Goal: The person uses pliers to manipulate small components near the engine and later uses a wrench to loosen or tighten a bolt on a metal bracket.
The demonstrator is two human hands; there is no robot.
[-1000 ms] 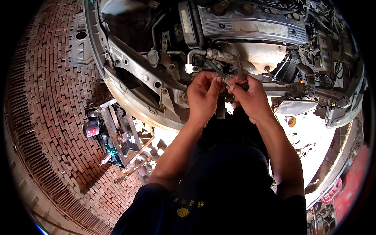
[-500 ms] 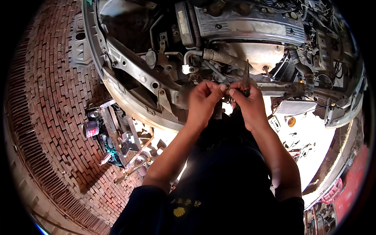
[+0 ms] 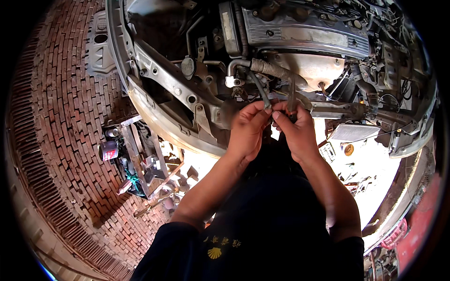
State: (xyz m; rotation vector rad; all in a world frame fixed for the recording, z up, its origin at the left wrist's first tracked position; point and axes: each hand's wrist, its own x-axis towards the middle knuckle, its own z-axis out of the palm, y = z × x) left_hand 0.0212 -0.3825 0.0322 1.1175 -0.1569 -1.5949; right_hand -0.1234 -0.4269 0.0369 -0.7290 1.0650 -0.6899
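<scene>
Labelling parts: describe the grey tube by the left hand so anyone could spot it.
Start at the silver engine cover at the top; below its left end, a ribbed hose slants down rightward. Beneath that hose, the grey tube runs down to the fingertips of the person's left hand. It is slimmer and smoother than the ribbed hose, and steeper.

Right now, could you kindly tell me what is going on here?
A person is at the open front of a car. The left hand pinches the lower end of a grey cable. The right hand, close beside it, holds a pointed tool. The engine lies beyond both hands.
</scene>
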